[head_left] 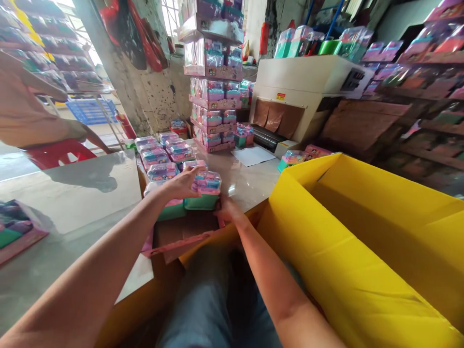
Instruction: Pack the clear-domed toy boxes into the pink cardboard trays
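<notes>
My left hand (185, 183) grips a clear-topped plastic box (206, 191) with a teal base and pink and purple contents, thumb and fingers spread along its left side and top. This box sits in a pink cardboard tray (188, 241), at the near end of two rows of similar wrapped boxes (154, 157). Bare brown cardboard shows in the tray's near end. At the tray's right wall, by the corner of the same box, is my right hand (229, 210); its fingers curl at the edge and are partly hidden and blurred.
A big yellow carton (311, 227) stands open at my right. Behind the tray rises a tall stack of filled trays (213, 101). A cream machine with a roller conveyor (268, 137) is beyond a white sheet (253, 155). Another person (32, 106) sits at left, near a filled tray (21, 232).
</notes>
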Tool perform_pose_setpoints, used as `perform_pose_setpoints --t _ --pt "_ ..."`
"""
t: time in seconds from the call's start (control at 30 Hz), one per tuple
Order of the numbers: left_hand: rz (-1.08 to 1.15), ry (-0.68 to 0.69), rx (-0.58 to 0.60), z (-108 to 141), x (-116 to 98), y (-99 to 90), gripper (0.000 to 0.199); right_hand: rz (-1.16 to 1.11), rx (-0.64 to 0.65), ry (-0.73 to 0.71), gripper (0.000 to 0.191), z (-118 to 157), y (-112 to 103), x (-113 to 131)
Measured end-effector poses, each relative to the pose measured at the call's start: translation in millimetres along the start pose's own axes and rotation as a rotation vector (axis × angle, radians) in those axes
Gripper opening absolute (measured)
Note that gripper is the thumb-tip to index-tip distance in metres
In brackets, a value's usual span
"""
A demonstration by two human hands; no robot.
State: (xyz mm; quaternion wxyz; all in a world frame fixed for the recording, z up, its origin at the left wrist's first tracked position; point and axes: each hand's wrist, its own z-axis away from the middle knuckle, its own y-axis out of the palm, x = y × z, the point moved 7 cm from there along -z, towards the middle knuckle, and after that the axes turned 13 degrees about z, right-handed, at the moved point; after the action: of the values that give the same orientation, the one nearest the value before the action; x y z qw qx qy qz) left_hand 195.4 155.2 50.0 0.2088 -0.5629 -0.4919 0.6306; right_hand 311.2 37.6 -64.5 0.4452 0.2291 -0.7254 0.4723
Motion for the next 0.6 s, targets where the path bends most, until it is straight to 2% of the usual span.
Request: perform_pose_setpoints --t 0.07,0.17,0.33,0.4,0.47,0.53,0.6 --pt "-0.061 -0.034 -0.002 1 -2 4.0 0.098 0.111 -0.003 0.011 0.036 4 3 2" --pt "-0.212 -0.126 0.041 7 -6 7.2 0.098 0.206 -0.014 0.006 0.055 6 3 4" --pt "-0.364 -0.173 0.086 15 -16 5.7 0.095 0.275 -0.076 -0.047 0.092 3 -19 14" --pt "-0.393 -0.172 0.107 15 -19 6.3 0.094 0.352 -0.117 -0.167 0.092 0 -31 35" --pt "-0.395 -0.169 0.128 14 -20 6.7 0.096 0.479 -0.142 -0.339 0.084 -4 -36 65" --pt "-0.379 -0.144 0.155 13 -21 6.4 0.099 0.627 -0.117 -0.462 0.078 -10 -30 92" --pt "-0.393 -0.107 0.186 15 -22 4.8 0.101 0.774 -0.054 -0.483 0.082 -20 -18 111"
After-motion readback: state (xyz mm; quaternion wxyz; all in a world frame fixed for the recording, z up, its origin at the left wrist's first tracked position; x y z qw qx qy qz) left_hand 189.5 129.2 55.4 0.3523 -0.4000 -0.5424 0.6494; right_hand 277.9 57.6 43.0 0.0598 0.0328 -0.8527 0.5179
